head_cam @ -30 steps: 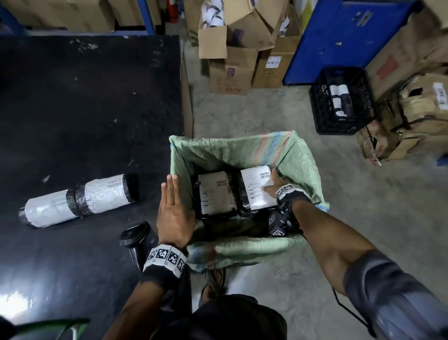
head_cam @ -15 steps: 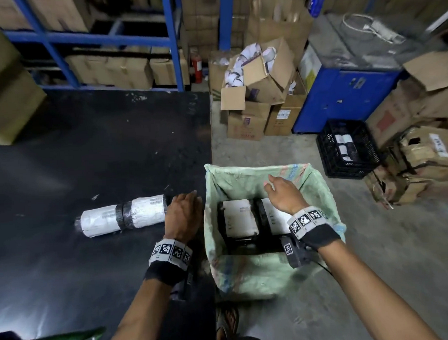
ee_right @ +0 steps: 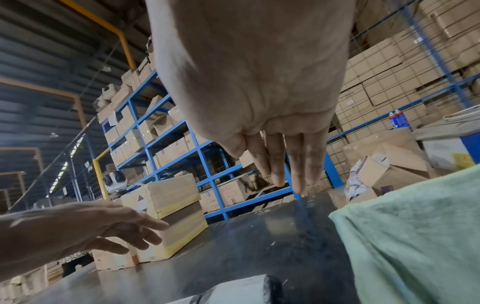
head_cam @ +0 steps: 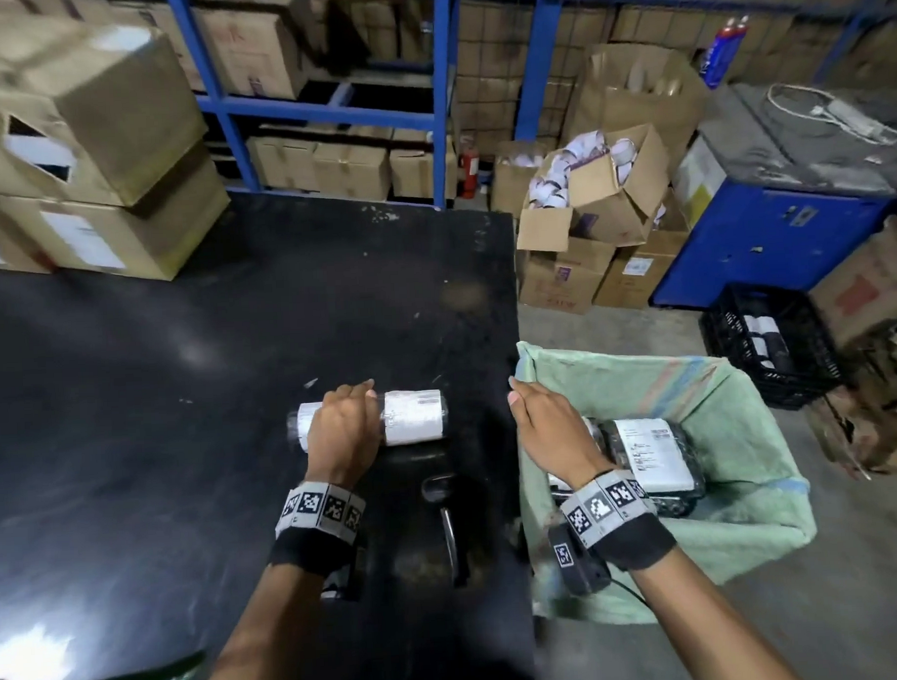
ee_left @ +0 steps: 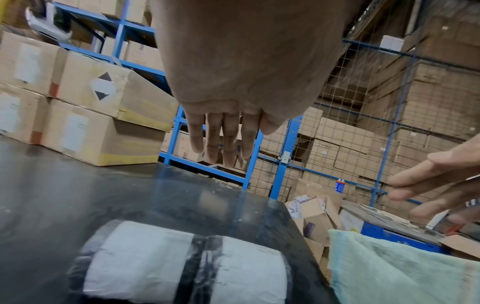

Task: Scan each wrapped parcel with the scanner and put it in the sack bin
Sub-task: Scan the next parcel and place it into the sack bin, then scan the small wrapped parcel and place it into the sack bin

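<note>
A roll-shaped parcel [head_cam: 414, 416] in black wrap with white labels lies on the black table [head_cam: 181, 377], near its right edge. My left hand [head_cam: 345, 424] hovers over the roll's middle with fingers straight; the left wrist view shows the fingers [ee_left: 223, 144] clear above the parcel [ee_left: 182, 265]. A black handheld scanner [head_cam: 437, 489] lies on the table just nearer to me. The green sack bin [head_cam: 695, 380] stands on the floor against the table, with wrapped, labelled parcels [head_cam: 652, 454] inside. My right hand [head_cam: 547, 423] is flat and empty over the sack's left rim, reaching toward the table.
Stacked cardboard boxes [head_cam: 95, 175] sit on the table's far left. Blue racks [head_cam: 445, 83] full of cartons stand behind. On the floor to the right are open cartons [head_cam: 585, 220], a blue cabinet [head_cam: 766, 238] and a black crate [head_cam: 765, 346] holding more rolls.
My left hand went from the sack's edge to above the roll parcel. My right hand rose out of the sack, leaving a parcel there, and swung left. The head view tilted up.
</note>
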`<state>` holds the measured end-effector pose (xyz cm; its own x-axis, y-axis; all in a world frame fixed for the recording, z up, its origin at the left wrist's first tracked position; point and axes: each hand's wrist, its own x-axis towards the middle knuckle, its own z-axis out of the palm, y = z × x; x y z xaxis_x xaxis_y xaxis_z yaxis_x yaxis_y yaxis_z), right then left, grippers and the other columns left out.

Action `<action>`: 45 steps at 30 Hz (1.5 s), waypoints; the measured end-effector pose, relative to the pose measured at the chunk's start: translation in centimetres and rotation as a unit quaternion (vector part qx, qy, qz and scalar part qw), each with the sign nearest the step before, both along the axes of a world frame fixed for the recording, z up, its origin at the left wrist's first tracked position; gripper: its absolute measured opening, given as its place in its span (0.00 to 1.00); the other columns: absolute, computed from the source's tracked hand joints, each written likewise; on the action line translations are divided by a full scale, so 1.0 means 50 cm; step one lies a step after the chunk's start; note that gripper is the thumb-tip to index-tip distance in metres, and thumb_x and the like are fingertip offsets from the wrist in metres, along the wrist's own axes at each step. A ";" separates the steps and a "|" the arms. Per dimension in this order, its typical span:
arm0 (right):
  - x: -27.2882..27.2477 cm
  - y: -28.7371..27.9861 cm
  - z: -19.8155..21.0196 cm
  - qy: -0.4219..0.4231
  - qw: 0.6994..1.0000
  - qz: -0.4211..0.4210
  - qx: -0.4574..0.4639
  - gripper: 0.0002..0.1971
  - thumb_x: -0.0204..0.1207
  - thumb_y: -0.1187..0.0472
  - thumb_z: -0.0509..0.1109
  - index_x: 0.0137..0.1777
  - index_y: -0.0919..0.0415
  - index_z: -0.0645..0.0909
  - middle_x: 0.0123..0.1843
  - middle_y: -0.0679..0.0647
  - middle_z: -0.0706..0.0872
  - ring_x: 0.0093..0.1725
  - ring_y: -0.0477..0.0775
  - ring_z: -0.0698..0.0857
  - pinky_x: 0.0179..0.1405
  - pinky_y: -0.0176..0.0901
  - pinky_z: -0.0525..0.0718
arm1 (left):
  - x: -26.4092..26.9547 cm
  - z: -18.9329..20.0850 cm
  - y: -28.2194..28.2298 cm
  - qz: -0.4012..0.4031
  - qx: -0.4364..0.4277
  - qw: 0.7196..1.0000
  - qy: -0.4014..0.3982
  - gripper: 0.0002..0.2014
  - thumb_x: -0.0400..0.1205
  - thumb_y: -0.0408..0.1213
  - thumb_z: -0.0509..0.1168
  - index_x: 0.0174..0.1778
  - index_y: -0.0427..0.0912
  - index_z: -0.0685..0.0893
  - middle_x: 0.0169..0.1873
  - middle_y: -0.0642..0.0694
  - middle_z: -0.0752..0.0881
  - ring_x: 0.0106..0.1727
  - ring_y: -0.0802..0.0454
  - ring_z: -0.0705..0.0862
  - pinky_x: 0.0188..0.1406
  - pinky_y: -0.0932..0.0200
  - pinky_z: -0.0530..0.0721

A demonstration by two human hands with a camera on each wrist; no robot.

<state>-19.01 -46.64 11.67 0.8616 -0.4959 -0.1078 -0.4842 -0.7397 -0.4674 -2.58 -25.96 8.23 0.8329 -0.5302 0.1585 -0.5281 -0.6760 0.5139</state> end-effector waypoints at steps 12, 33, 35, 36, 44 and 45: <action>0.044 0.181 -0.105 0.069 0.996 -0.038 0.049 0.24 0.90 0.54 0.51 0.80 0.62 0.72 0.76 0.59 0.79 0.76 0.58 0.77 0.76 0.45 0.69 | 0.151 -0.135 0.183 0.025 0.050 0.992 0.116 0.19 0.90 0.31 0.60 0.77 0.33 0.81 0.61 0.26 0.87 0.64 0.26 0.83 0.62 0.33 0.83; 0.037 0.279 -0.297 0.128 0.943 -0.257 0.170 0.31 0.87 0.42 0.54 0.88 0.40 0.48 0.72 0.62 0.84 0.70 0.71 0.81 0.65 0.55 0.79 | 0.297 -0.362 0.202 0.017 -0.051 0.963 0.265 0.39 0.88 0.48 0.68 0.91 0.42 0.58 0.88 0.36 0.66 0.90 0.33 0.59 0.89 0.41 0.58; 0.038 0.280 -0.313 0.078 0.937 -0.275 0.200 0.30 0.87 0.44 0.55 0.87 0.40 0.52 0.73 0.61 0.82 0.69 0.65 0.83 0.65 0.51 0.79 | 0.307 -0.371 0.192 0.021 -0.063 0.962 0.265 0.42 0.84 0.55 0.67 0.91 0.43 0.59 0.88 0.37 0.66 0.90 0.34 0.58 0.90 0.40 0.58; 0.038 0.281 -0.322 0.058 0.933 -0.279 0.219 0.30 0.87 0.45 0.56 0.87 0.42 0.53 0.77 0.59 0.80 0.72 0.60 0.81 0.69 0.50 0.77 | 0.311 -0.374 0.190 0.020 -0.071 0.962 0.263 0.44 0.82 0.59 0.66 0.91 0.43 0.60 0.88 0.39 0.66 0.90 0.34 0.58 0.90 0.40 0.58; 0.044 0.287 -0.349 -0.077 0.865 -0.326 0.373 0.26 0.89 0.54 0.58 0.85 0.40 0.59 0.78 0.39 0.72 0.60 0.40 0.88 0.62 0.43 0.85 | 0.319 -0.417 0.192 -0.004 -0.100 0.949 0.298 0.49 0.74 0.65 0.72 0.90 0.54 0.63 0.84 0.46 0.72 0.87 0.34 0.66 0.84 0.29 0.67; 0.043 0.287 -0.355 -0.076 0.863 -0.327 0.377 0.26 0.89 0.53 0.58 0.85 0.37 0.59 0.78 0.41 0.73 0.53 0.44 0.90 0.61 0.50 0.87 | 0.315 -0.421 0.197 -0.009 -0.105 0.949 0.299 0.49 0.73 0.65 0.73 0.89 0.53 0.63 0.84 0.46 0.72 0.87 0.34 0.66 0.84 0.29 0.68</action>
<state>-16.89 -32.30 -6.08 0.4557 -0.7200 -0.5233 -0.5742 0.2114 -0.7909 13.16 -16.09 -12.80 0.7985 -0.5539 -0.2357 -0.1106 -0.5199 0.8470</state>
